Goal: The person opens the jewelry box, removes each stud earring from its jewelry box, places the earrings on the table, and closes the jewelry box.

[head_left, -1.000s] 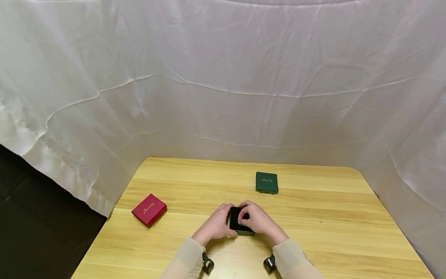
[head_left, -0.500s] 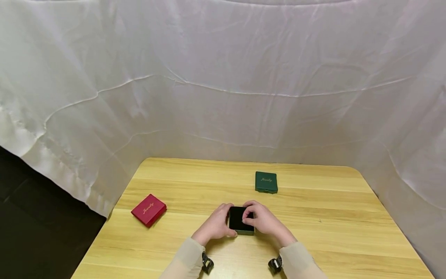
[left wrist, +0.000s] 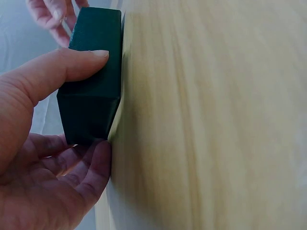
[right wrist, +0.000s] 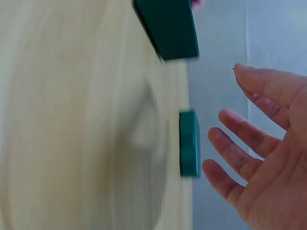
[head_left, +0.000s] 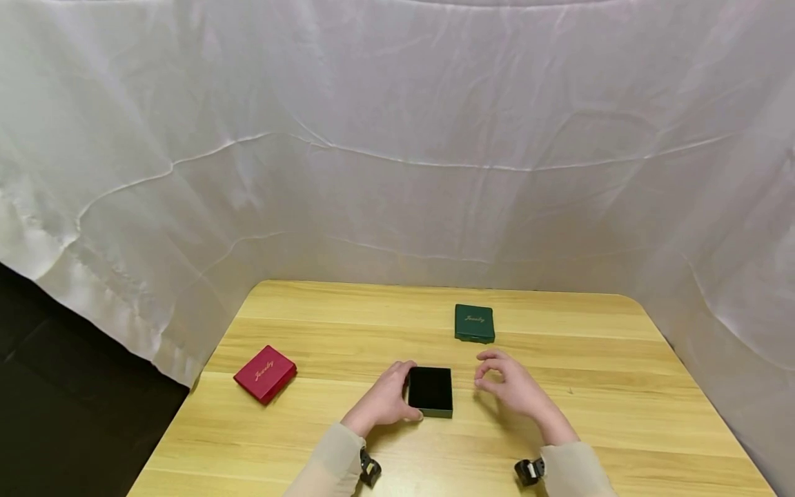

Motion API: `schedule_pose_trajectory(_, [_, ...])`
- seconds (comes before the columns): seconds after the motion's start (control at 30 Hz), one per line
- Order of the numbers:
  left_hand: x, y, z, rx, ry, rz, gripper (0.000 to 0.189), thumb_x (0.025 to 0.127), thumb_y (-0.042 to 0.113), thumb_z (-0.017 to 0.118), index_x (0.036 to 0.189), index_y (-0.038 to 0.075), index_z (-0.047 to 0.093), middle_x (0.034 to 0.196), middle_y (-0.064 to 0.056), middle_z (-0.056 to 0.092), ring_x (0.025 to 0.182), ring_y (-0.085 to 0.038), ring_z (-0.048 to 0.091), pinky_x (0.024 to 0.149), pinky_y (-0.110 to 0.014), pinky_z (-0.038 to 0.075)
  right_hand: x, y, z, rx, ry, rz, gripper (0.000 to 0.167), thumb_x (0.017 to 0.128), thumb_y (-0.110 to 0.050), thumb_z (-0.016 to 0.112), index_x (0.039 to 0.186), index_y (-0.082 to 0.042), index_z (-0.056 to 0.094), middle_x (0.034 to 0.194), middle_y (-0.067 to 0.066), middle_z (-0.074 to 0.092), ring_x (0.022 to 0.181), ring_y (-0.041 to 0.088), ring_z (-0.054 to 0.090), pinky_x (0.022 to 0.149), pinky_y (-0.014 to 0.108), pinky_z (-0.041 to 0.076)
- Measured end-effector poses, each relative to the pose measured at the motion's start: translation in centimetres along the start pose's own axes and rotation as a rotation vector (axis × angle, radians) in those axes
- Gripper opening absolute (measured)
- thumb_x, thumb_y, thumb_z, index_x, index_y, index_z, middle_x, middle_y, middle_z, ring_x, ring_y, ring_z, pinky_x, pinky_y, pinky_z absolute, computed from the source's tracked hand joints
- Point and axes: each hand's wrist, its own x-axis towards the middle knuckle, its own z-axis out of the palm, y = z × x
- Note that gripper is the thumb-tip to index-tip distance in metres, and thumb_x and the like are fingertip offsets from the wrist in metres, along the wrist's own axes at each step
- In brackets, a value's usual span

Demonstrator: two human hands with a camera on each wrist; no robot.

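An uncovered green jewelry box point(head_left: 430, 392) with a black inside sits on the table in front of me. My left hand point(head_left: 386, 398) grips its left side, thumb point(left wrist: 88, 64) along the near wall and fingers at the far end. Apart from the box, to its right, my right hand point(head_left: 512, 384) hovers over the table. Its thumb and index finger pinch a tiny, thin silvery piece point(right wrist: 232, 72), too small to tell its kind; the other fingers are loosely spread. Behind the box lies a flat green lid point(head_left: 475, 323) lettered "Jewelry".
A red box point(head_left: 266, 375) with the same gold lettering sits at the left of the wooden table point(head_left: 596, 373). Pale curtains point(head_left: 397, 138) hang behind the table and along its sides.
My right hand has drawn back from over the box's black inside and moved to the right, pinching the tiny silvery piece. My left hand has stayed on the box.
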Motion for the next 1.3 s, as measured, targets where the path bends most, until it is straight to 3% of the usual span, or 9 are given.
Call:
schedule_pose_trajectory(0.3, [0.0, -0.1, 0.0, -0.001, -0.003, -0.002, 0.095, 0.067, 0.022, 0.09, 0.144, -0.001, 0.04, 0.139, -0.016, 0.048, 0.125, -0.033, 0.048, 0.105, -0.047, 0.041, -2.3, 2.7, -3.9, -0.054, 0.093, 0.024, 0.01, 0.09, -0.009, 0.071, 0.083, -0.013, 0.066, 0.129, 0.027, 0.053, 0.121, 0.053, 0.045, 0.095, 0.069, 0.037])
schedule_pose_trajectory(0.6, [0.1, -0.1, 0.0, 0.002, -0.001, 0.004, 0.095, 0.067, 0.022, 0.09, 0.144, -0.001, 0.04, 0.139, -0.015, 0.048, 0.124, -0.032, 0.049, 0.105, -0.046, 0.041, -4.5, 5.8, -6.4, -0.11, 0.121, 0.09, 0.008, 0.09, -0.005, 0.069, 0.086, -0.011, 0.064, 0.127, 0.031, 0.052, 0.119, 0.056, 0.044, 0.093, 0.07, 0.038])
schedule_pose_trajectory(0.87, [0.0, -0.2, 0.0, 0.0, 0.0, 0.007, 0.094, 0.067, 0.022, 0.091, 0.143, -0.001, 0.041, 0.137, -0.015, 0.049, 0.124, -0.032, 0.049, 0.105, -0.046, 0.041, -5.9, 8.0, -7.2, -0.183, 0.119, 0.153, 0.011, 0.088, -0.006, 0.071, 0.082, -0.01, 0.062, 0.124, 0.032, 0.052, 0.115, 0.056, 0.046, 0.094, 0.069, 0.036])
schedule_pose_trajectory(1.3, [0.1, -0.2, 0.1, 0.004, 0.003, 0.01, 0.095, 0.066, 0.022, 0.09, 0.144, -0.001, 0.041, 0.139, -0.016, 0.048, 0.124, -0.032, 0.049, 0.105, -0.046, 0.04, -6.0, 9.5, -7.2, -0.265, 0.098, 0.207, 0.012, 0.086, -0.007, 0.072, 0.079, -0.014, 0.065, 0.125, 0.034, 0.051, 0.114, 0.057, 0.046, 0.092, 0.068, 0.038])
